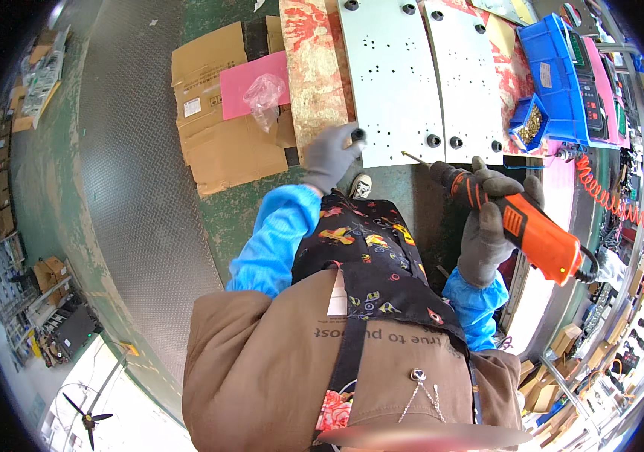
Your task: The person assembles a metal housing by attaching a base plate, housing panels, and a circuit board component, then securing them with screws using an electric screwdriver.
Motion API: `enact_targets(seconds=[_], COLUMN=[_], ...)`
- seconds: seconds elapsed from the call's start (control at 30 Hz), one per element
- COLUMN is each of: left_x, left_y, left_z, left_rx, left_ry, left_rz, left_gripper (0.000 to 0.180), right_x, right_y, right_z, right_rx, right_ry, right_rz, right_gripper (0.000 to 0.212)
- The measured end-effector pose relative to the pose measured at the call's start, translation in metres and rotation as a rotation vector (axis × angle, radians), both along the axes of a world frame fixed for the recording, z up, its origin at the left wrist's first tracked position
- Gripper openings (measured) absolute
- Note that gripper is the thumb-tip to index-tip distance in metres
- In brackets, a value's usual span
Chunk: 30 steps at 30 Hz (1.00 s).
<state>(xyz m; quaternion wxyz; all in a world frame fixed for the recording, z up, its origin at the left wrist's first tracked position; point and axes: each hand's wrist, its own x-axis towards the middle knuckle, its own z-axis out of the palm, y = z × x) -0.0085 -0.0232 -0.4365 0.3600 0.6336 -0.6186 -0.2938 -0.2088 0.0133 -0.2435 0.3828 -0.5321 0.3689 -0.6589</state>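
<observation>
Lower edge: a brown cloth garment (405, 361) with a silver chain lies nearest the camera, a black flowered apron (393, 290) beyond it.
Left fingers: the grey-gloved left hand (328, 157) is nearly closed, fingers pinching a stubby black round piece (358, 135) at the near left corner of a pale flat panel (397, 94).
Right fingers: the grey-gloved right hand (488, 230) is wrapped round an orange-and-black power driver (537, 233), its bit pointing left, apart from the piece.
Slip risk: a slanted bit could skid, scratching the panel or jabbing the left fingers close by.
Shift risk: a loosened pinch could let the piece wander.
Spill risk: a careless swing of the driver could tip the small blue plastic bin (519, 118) of brass-coloured screws.
Table: worn wood, red-patched (311, 68), carries a second pale panel (469, 83) and a large blue plastic tray (552, 75).
Room: green floor (220, 211), grey tread-plate strip (134, 151); flattened brown cardboard (224, 154) left, red coiled hose (601, 188) right.
</observation>
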Motion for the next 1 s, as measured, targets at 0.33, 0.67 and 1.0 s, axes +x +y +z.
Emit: enact_targets(seconds=[0.33, 0.67, 1.0], left_x=[-0.025, -0.027, -0.027], left_y=[0.007, 0.009, 0.008], left_z=[0.012, 0.003, 0.008], left_rx=[0.018, 0.038, 0.008], left_ry=[-0.134, -0.112, -0.068], left_rz=[-0.091, -0.078, -0.077], left_gripper=[0.038, 0.036, 0.036], right_x=[0.020, 0.031, 0.039], right_y=[-0.024, -0.037, -0.046], right_z=[-0.034, -0.057, -0.058], right_rx=[0.067, 0.132, 0.197], right_ry=[0.206, 0.186, 0.239], right_rz=[0.041, 0.127, 0.182], right_gripper=[0.061, 0.060, 0.052])
